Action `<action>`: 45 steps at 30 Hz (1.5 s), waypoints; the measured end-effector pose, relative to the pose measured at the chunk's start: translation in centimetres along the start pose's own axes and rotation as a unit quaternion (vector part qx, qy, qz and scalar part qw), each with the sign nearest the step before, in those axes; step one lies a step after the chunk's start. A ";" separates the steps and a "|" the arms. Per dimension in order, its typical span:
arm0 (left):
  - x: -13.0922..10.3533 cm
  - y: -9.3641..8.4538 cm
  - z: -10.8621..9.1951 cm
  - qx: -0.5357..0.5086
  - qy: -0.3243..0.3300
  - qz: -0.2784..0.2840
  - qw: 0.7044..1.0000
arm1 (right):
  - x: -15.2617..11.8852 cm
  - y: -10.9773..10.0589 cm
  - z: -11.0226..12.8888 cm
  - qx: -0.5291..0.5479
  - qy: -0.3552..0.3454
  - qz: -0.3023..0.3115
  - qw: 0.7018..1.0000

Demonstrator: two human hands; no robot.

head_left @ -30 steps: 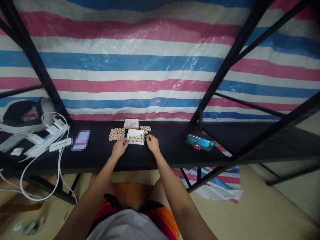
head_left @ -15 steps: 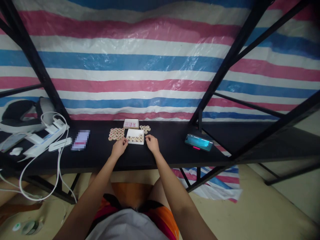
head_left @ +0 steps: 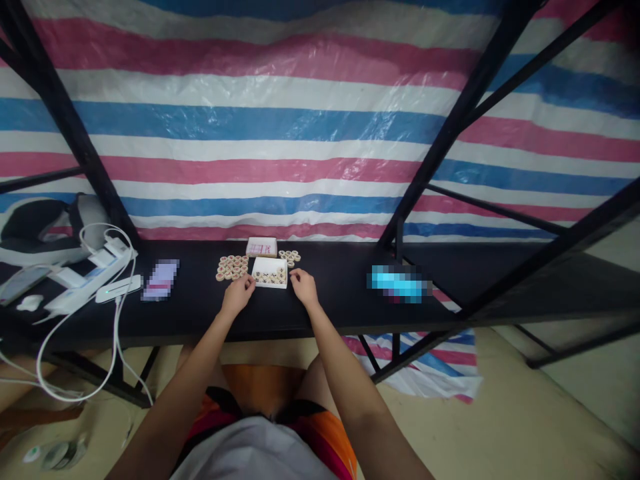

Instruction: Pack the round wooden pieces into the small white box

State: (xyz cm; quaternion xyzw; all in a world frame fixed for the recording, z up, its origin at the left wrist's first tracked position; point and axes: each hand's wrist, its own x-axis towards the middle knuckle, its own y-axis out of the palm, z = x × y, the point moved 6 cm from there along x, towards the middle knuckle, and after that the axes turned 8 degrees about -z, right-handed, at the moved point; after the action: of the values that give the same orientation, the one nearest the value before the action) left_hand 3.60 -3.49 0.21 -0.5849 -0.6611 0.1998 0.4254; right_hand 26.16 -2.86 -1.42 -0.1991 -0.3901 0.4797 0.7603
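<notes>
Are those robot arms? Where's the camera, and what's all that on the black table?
No robot: these are a person's own left hand and right hand, bare. A camera worn on their head looks forward and down. On the black table is a white box with small round pieces inside. More pieces lie left of it, a few others behind its right side, and another box behind it. The hands are at the white box's two sides; I can't tell if they hold anything.
</notes>
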 end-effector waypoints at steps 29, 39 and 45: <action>-0.1 -0.1 0.0 -0.011 0.009 -0.005 1.000 | 0.1 0.3 -0.5 0.038 0.002 -0.016 0.999; 0.1 0.2 0.3 -0.019 0.005 0.001 1.000 | 0.3 0.5 -0.8 0.063 -0.008 -0.034 0.997; -0.1 -0.1 -0.1 -0.012 0.007 0.004 1.000 | 0.2 0.4 -0.7 0.059 -0.007 -0.033 0.998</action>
State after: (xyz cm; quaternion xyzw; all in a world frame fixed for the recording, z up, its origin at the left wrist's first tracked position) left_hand 3.62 -3.60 0.32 -0.5941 -0.6581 0.1892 0.4221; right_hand 26.56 -2.42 -2.01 -0.1378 -0.3732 0.4778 0.7832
